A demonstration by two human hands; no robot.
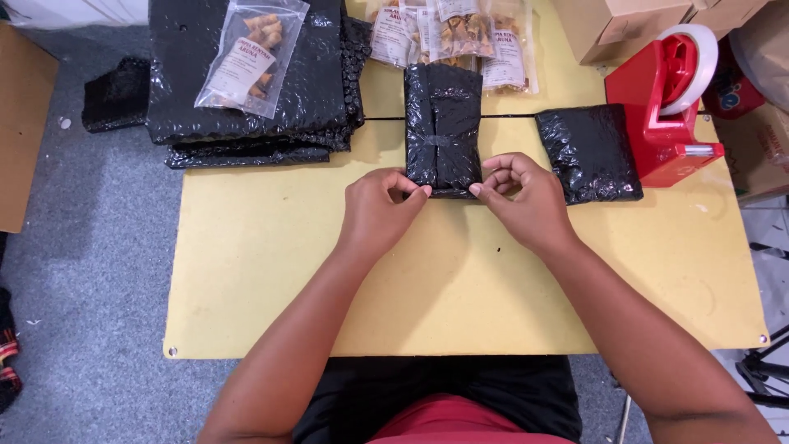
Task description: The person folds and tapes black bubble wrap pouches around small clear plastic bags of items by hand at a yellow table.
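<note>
Yellow desk (271,271): black bubble-wrap parcel (444,123) at 12 o'clock. Left hand (380,205) and right hand (526,197) pinch its near edge, folding; next probably tape from red dispenser (666,115) at 2 o'clock.

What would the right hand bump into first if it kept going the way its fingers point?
The right hand points left, toward the left hand. It would probably meet the near end of the black bubble-wrapped parcel that both hands pinch, then the left hand's fingertips just beyond.
</note>
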